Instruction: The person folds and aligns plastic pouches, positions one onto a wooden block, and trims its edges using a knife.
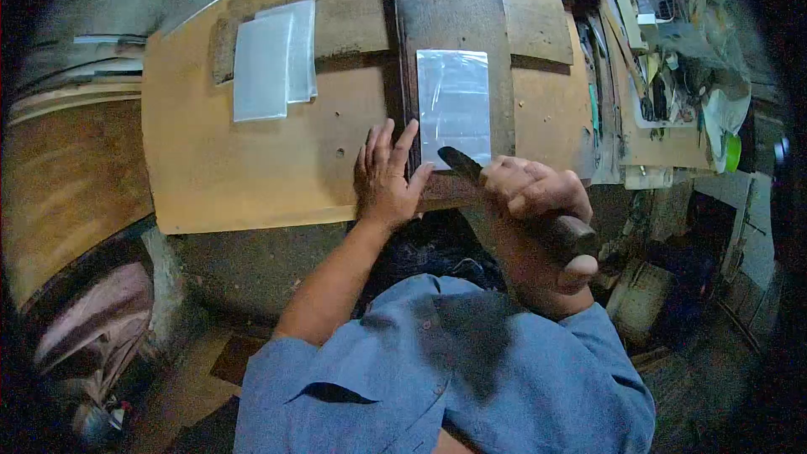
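Note:
A stack of clear plastic sheets or bags (455, 105) lies flat on a long dark wooden board (450, 0). My left hand (388, 176) rests at the board's left edge with fingers spread. Its thumb reaches to the stack's lower left corner. My right hand (538, 189) is closed around the handle of a knife (460, 165). The dark blade points up and left over the lower edge of the plastic, and I cannot tell whether it touches. The handle's thick round end sticks out below my fist.
More plastic sheets (273, 63) lie on the left of the tan worktable (252, 176), partly over a wooden plank (349, 17). A white tray (664, 118) with tools and a green roll (733, 153) are at the right. A crumpled cloth or sheet (101, 319) hangs at lower left.

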A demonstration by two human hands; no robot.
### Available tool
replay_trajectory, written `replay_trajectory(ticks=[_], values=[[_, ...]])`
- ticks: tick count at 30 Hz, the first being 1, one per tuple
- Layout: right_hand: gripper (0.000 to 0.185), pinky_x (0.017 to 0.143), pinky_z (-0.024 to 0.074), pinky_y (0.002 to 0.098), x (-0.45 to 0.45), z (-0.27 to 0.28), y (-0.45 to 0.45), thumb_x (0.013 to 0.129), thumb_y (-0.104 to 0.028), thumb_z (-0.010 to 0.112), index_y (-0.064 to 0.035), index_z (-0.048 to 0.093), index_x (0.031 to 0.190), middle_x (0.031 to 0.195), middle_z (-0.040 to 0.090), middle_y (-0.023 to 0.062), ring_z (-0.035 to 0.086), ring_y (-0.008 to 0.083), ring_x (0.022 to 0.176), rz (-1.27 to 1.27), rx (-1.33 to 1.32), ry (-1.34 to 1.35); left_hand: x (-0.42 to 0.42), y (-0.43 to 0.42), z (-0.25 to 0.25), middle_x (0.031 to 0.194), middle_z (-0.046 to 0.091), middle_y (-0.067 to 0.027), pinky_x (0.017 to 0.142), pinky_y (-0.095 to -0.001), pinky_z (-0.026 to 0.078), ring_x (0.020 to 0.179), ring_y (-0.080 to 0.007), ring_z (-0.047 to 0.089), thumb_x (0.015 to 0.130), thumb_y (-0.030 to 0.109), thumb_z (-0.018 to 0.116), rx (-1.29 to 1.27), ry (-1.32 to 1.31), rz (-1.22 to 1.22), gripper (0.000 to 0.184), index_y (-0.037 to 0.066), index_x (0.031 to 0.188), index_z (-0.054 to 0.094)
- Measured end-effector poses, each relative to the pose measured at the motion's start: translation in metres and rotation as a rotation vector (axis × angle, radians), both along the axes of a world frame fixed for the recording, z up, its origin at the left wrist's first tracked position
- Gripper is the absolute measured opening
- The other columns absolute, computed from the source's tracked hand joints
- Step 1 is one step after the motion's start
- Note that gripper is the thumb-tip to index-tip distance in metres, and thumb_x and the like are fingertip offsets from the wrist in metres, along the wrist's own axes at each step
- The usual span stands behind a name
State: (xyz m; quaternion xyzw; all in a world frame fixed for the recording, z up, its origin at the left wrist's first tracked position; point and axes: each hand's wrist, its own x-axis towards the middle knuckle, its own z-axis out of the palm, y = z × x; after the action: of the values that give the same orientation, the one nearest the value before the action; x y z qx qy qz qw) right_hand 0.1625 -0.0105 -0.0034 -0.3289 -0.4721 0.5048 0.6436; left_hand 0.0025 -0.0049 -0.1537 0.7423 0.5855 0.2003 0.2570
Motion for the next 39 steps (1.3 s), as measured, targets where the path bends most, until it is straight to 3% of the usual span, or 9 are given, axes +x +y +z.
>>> replay_trajectory(ticks=[3,5,24,27,29,30,33,36,39], values=[[0.067,0.067,0.0393,0.0369,-0.007,-0.022,0.009,0.075,-0.070,0.054,-0.0031,0.049,0.081,0.069,0.050,0.0099,0.047,0.0213,0.066,-0.140,-0.026,0.000,0.004,-0.002,-0.004,0.143,0.032,-0.0141,0.109,-0.0488,0.014,0.134,-0.0361,0.023,0.082,0.036,0.063,-0.014,-0.070,0.051,0.070,0.020,0.142,0.031],[0.067,0.066,0.0391,0.0360,-0.001,-0.026,0.021,0.074,-0.070,0.056,-0.0039,0.049,0.082,0.070,0.050,0.0105,0.047,0.0216,0.066,0.028,-0.042,0.060,0.004,-0.001,-0.005,0.143,0.032,-0.0143,0.109,-0.0493,0.013,0.135,-0.0360,0.022,0.082,0.037,0.062,-0.024,-0.054,0.041,0.071,0.019,0.142,0.029],[0.065,0.066,0.0372,0.0368,-0.006,-0.038,0.110,0.076,-0.063,0.055,0.0009,0.052,0.089,0.079,0.054,0.0138,0.046,0.0242,0.069,0.039,0.088,0.345,0.004,0.000,-0.002,0.143,0.032,-0.0149,0.108,-0.0531,0.008,0.136,-0.0368,0.018,0.083,0.039,0.060,-0.086,-0.016,0.016,0.071,0.018,0.143,0.028],[0.061,0.067,0.0372,0.0372,0.004,-0.043,0.129,0.078,-0.059,0.057,-0.0007,0.053,0.094,0.080,0.054,0.0138,0.047,0.0242,0.071,0.107,0.145,0.253,0.004,0.001,-0.001,0.142,0.033,-0.0150,0.108,-0.0524,0.008,0.136,-0.0365,0.018,0.083,0.039,0.061,-0.097,-0.029,0.016,0.072,0.019,0.143,0.028],[0.069,0.053,0.0400,0.0321,0.003,-0.026,0.137,0.073,-0.064,0.061,0.0028,0.053,0.087,0.071,0.053,0.0118,0.050,0.0215,0.062,-0.061,0.043,0.208,0.004,0.000,0.001,0.142,0.033,-0.0150,0.108,-0.0523,0.008,0.136,-0.0364,0.018,0.083,0.039,0.060,-0.108,-0.023,0.014,0.071,0.019,0.143,0.028],[0.066,0.066,0.0369,0.0373,0.008,-0.027,0.130,0.076,-0.062,0.058,0.0002,0.053,0.098,0.081,0.055,0.0134,0.047,0.0242,0.072,0.085,0.112,0.412,0.004,0.002,0.001,0.142,0.033,-0.0150,0.109,-0.0522,0.008,0.136,-0.0363,0.018,0.083,0.039,0.060,-0.116,-0.020,0.016,0.071,0.019,0.143,0.028],[0.066,0.066,0.0373,0.0372,0.016,-0.015,0.106,0.075,-0.064,0.057,-0.0009,0.053,0.094,0.080,0.054,0.0123,0.047,0.0238,0.072,0.156,0.173,0.354,0.005,0.000,-0.002,0.142,0.033,-0.0151,0.109,-0.0521,0.008,0.136,-0.0363,0.018,0.083,0.040,0.060,-0.102,-0.030,0.023,0.071,0.019,0.143,0.028],[0.063,0.067,0.0378,0.0375,0.016,-0.021,0.078,0.075,-0.066,0.056,-0.0038,0.051,0.086,0.078,0.052,0.0104,0.048,0.0234,0.072,0.107,-0.055,0.172,0.005,0.000,-0.003,0.143,0.031,-0.0152,0.109,-0.0521,0.007,0.136,-0.0364,0.017,0.083,0.041,0.059,-0.139,0.011,0.021,0.072,0.019,0.143,0.027],[0.063,0.066,0.0370,0.0369,0.029,-0.014,0.065,0.075,-0.065,0.056,-0.0036,0.050,0.085,0.076,0.051,0.0101,0.047,0.0229,0.072,0.021,0.017,0.240,0.003,0.001,-0.004,0.144,0.030,-0.0148,0.109,-0.0523,0.007,0.136,-0.0369,0.017,0.084,0.044,0.058,-0.139,0.004,0.011,0.072,0.020,0.144,0.026]])
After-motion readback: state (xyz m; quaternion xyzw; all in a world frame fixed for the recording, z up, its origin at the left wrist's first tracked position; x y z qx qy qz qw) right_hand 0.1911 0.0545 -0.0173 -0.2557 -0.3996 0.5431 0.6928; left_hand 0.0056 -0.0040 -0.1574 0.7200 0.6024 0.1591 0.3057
